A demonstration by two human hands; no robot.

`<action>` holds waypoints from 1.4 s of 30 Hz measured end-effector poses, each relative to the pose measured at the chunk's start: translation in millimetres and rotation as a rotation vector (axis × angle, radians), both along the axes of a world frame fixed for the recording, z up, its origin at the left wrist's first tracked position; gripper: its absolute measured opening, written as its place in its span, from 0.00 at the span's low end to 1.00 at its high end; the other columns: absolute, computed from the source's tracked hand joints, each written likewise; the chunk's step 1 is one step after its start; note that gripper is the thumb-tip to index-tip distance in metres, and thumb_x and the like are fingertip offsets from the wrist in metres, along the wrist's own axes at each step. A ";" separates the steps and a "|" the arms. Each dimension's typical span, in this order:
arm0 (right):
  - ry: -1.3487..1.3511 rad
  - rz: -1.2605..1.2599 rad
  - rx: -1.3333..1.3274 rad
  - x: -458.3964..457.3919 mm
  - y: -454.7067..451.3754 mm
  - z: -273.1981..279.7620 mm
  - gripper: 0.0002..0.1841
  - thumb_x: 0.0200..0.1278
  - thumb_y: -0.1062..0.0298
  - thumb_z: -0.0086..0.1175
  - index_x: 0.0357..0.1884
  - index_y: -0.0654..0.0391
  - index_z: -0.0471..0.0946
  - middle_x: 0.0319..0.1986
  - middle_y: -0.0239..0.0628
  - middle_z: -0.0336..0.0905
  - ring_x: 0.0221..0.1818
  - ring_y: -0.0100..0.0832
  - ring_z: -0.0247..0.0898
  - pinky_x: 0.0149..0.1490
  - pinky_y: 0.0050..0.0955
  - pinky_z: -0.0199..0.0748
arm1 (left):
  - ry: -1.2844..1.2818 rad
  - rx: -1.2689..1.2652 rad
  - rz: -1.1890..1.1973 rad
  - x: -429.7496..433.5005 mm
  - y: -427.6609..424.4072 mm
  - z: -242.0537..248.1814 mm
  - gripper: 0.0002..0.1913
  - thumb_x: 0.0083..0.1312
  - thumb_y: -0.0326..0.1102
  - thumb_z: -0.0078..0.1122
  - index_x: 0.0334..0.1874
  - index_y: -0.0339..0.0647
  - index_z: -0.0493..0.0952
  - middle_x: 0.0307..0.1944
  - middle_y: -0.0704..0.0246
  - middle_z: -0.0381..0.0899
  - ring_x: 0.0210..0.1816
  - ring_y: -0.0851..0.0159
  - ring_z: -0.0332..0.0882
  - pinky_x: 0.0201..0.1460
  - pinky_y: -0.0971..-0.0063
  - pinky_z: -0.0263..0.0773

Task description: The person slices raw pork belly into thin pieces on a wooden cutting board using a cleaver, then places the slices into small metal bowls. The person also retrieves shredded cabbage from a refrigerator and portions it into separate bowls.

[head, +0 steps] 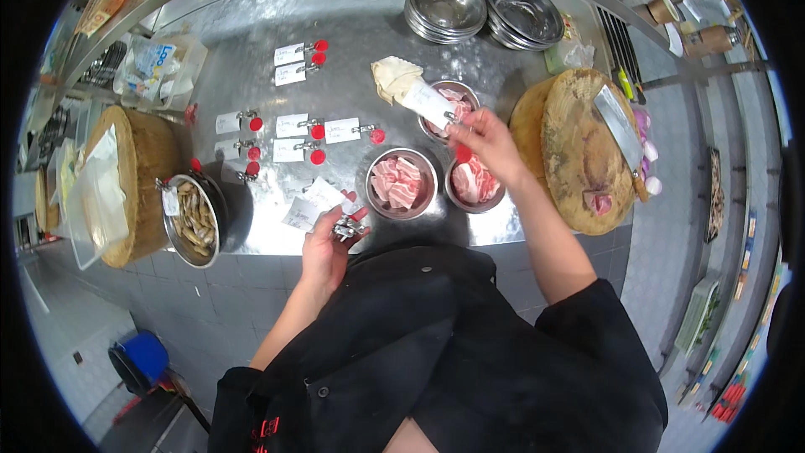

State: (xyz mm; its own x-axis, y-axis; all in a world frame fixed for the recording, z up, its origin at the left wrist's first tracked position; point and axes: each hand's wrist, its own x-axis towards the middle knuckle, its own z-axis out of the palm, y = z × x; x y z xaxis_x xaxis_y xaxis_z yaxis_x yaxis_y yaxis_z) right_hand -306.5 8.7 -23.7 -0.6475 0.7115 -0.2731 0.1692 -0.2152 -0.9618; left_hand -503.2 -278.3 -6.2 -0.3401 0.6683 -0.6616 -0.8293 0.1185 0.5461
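Between the fingers of my right hand (485,141) is a metal clip with a red disc (463,153) and a white paper slip (429,104), held above the bowls. My left hand (328,251) grips a bunch of metal clips (347,226) with red discs and some paper slips (303,212). Sliced raw meat fills a near steel bowl (370,200), another beneath my right wrist (479,209) and a third (450,83), which the slip partly covers. A folded beige cloth (394,75) lies behind the slip.
Several clipped slips (292,126) lie in rows on the steel table (239,31). Stacked steel bowls (445,7) stand at the back. A cleaver (616,126) rests on the right chopping block (566,157). At left are another block (144,170) and a bowl of shrimp-like seafood (194,217).
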 end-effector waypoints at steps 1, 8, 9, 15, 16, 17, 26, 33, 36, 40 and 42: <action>-0.006 0.018 0.046 3.4 19.6 -7.4 0.09 0.74 0.67 0.63 0.45 0.58 0.75 0.40 0.35 0.85 0.40 0.23 0.80 0.46 0.24 0.79 | -0.009 -0.037 0.033 6.8 -4.3 -0.6 0.27 0.73 0.41 0.59 0.72 0.42 0.68 0.69 0.65 0.76 0.66 0.54 0.78 0.65 0.53 0.74; -0.080 -0.172 -0.122 12.9 121.8 -59.8 0.20 0.66 0.67 0.70 0.57 0.60 0.77 0.39 0.32 0.81 0.40 0.27 0.80 0.47 0.28 0.79 | -0.061 -0.055 0.252 54.2 -24.2 -10.6 0.26 0.74 0.40 0.56 0.73 0.45 0.68 0.69 0.67 0.76 0.65 0.55 0.77 0.66 0.55 0.71; -0.061 -0.227 -0.116 11.1 126.4 -65.9 0.21 0.66 0.68 0.69 0.58 0.61 0.77 0.39 0.33 0.81 0.40 0.27 0.80 0.47 0.29 0.79 | -0.056 -0.053 0.275 57.7 -26.4 -9.2 0.26 0.74 0.40 0.56 0.73 0.45 0.68 0.69 0.67 0.76 0.65 0.55 0.77 0.66 0.55 0.71; -0.077 -0.259 -0.257 -6.8 143.5 -88.3 0.28 0.62 0.70 0.72 0.63 0.62 0.74 0.44 0.35 0.83 0.41 0.29 0.81 0.45 0.29 0.78 | 0.029 -0.085 0.270 66.1 -22.0 -4.1 0.26 0.75 0.39 0.54 0.74 0.42 0.67 0.69 0.65 0.77 0.65 0.54 0.77 0.64 0.53 0.73; -0.086 -0.262 -0.254 -8.5 146.0 -91.9 0.28 0.62 0.69 0.73 0.62 0.62 0.74 0.44 0.35 0.83 0.41 0.29 0.81 0.45 0.29 0.78 | 0.036 -0.091 0.254 69.0 -20.1 -4.8 0.26 0.76 0.38 0.53 0.75 0.40 0.66 0.69 0.64 0.77 0.64 0.53 0.78 0.63 0.53 0.74; -0.097 -0.267 -0.252 -9.6 148.5 -95.6 0.27 0.63 0.67 0.73 0.61 0.62 0.75 0.44 0.35 0.83 0.41 0.28 0.81 0.45 0.28 0.78 | 0.029 -0.101 0.250 70.8 -18.5 -5.5 0.26 0.76 0.38 0.53 0.75 0.39 0.66 0.69 0.63 0.77 0.64 0.53 0.77 0.63 0.53 0.74; -0.090 -0.246 -0.217 -12.6 168.3 -111.2 0.18 0.68 0.63 0.69 0.54 0.60 0.79 0.43 0.33 0.85 0.42 0.26 0.81 0.49 0.27 0.77 | 0.060 -0.157 0.290 75.3 -11.3 -0.6 0.23 0.75 0.36 0.56 0.69 0.34 0.71 0.63 0.61 0.80 0.60 0.55 0.81 0.55 0.58 0.79; -0.047 -0.205 -0.442 -4.7 179.1 -116.2 0.19 0.62 0.70 0.72 0.52 0.58 0.77 0.43 0.33 0.84 0.44 0.29 0.81 0.51 0.29 0.78 | 0.056 -0.174 0.297 73.6 -3.6 -4.7 0.23 0.75 0.34 0.56 0.69 0.33 0.70 0.63 0.60 0.81 0.59 0.55 0.82 0.54 0.57 0.80; -0.057 -0.183 -0.445 -2.8 185.8 -118.8 0.21 0.63 0.66 0.74 0.53 0.58 0.76 0.43 0.34 0.84 0.44 0.30 0.81 0.54 0.30 0.78 | 0.062 -0.181 0.304 73.5 -1.1 -6.0 0.23 0.74 0.34 0.56 0.69 0.33 0.71 0.63 0.60 0.81 0.58 0.56 0.82 0.54 0.58 0.80; -0.122 -0.175 -0.330 -1.6 192.8 -115.0 0.21 0.65 0.65 0.73 0.54 0.62 0.78 0.44 0.37 0.85 0.44 0.31 0.82 0.57 0.33 0.79 | 0.073 -0.190 0.281 71.9 2.2 -6.0 0.23 0.74 0.34 0.57 0.68 0.33 0.71 0.62 0.60 0.82 0.57 0.57 0.83 0.52 0.59 0.81; -0.164 -0.187 -0.246 -2.1 192.7 -113.8 0.21 0.65 0.65 0.73 0.54 0.63 0.78 0.44 0.38 0.85 0.44 0.30 0.82 0.58 0.33 0.79 | 0.073 -0.194 0.272 71.1 3.2 -5.7 0.23 0.74 0.34 0.57 0.68 0.33 0.70 0.62 0.60 0.82 0.56 0.57 0.83 0.51 0.60 0.81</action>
